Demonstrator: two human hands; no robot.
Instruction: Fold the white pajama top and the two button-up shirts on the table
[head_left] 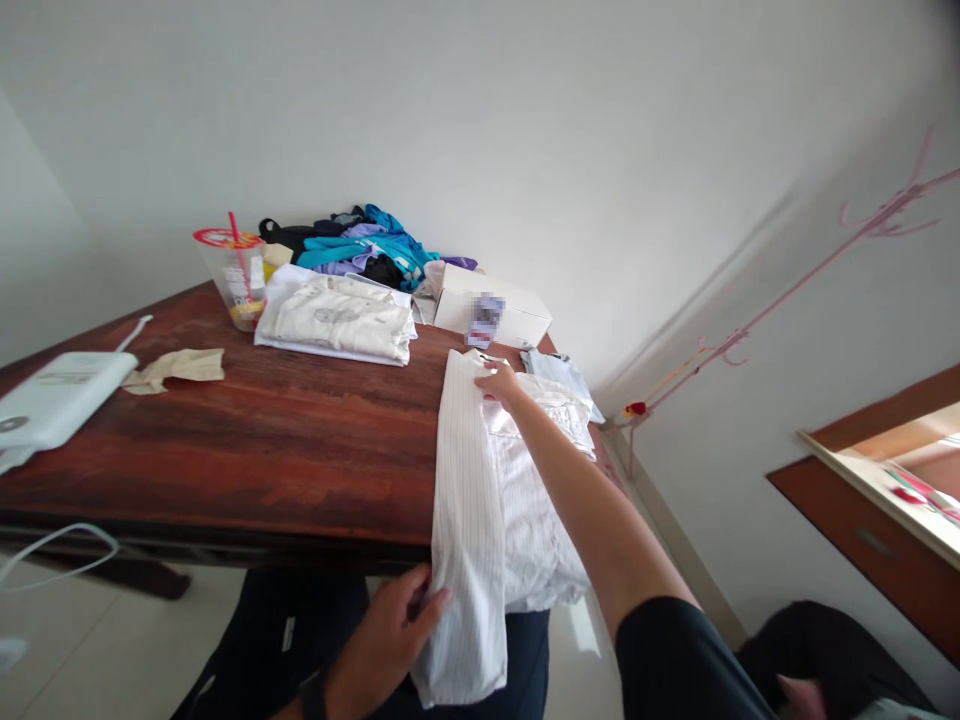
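One pinstriped garment [469,500] over grained wooden surface [322,430]
Left hand [382,635] pinches its edge; right hand [501,386] touches cloth, grip unclear.

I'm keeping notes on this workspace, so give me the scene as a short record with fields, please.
Main garment: pin-striped white garment, hanging over the table's near edge
Left hand: at the garment's near left edge
Right hand: on the garment's far end
Surface: reddish-brown wooden table
Table, left: white device, crumpled tan paper
Table, back left: plastic cup with red straw, folded white printed garment
Table, back: heap of clothes, white box
Right of table: pink coat rack
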